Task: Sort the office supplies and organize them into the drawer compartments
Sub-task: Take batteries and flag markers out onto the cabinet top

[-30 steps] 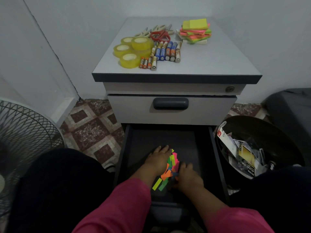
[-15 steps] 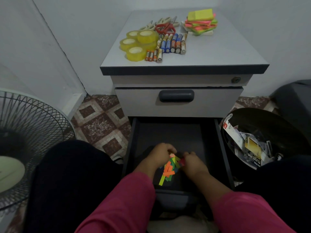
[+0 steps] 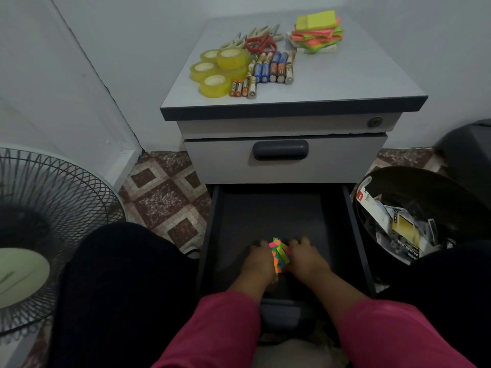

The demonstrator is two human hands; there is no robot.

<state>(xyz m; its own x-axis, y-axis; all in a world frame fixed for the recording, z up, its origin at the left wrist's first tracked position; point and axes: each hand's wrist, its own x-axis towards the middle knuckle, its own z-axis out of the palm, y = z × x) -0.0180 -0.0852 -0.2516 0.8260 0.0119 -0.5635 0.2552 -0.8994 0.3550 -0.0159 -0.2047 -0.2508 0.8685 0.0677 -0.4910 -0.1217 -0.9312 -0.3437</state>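
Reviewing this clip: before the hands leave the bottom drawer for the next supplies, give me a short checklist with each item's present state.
1. Bottom drawer open: ok.
2. Coloured paper strips gathered between left hand and right hand: ok.
3. Strips released, hands free: not ok.
4. Drawer compartments visible: cannot tell, too dark.
5. Tape rolls, batteries, scissors, sticky notes waiting on cabinet top: ok.

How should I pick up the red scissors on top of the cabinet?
Take the red-handled scissors by the handle loops, coming from above and from the front. The loops face you and lie flat on the grey cabinet top, and they show fully. The blades point away among the pale scissors behind, so a grip there looks awkward. The yellow tape rolls crowd the left side.
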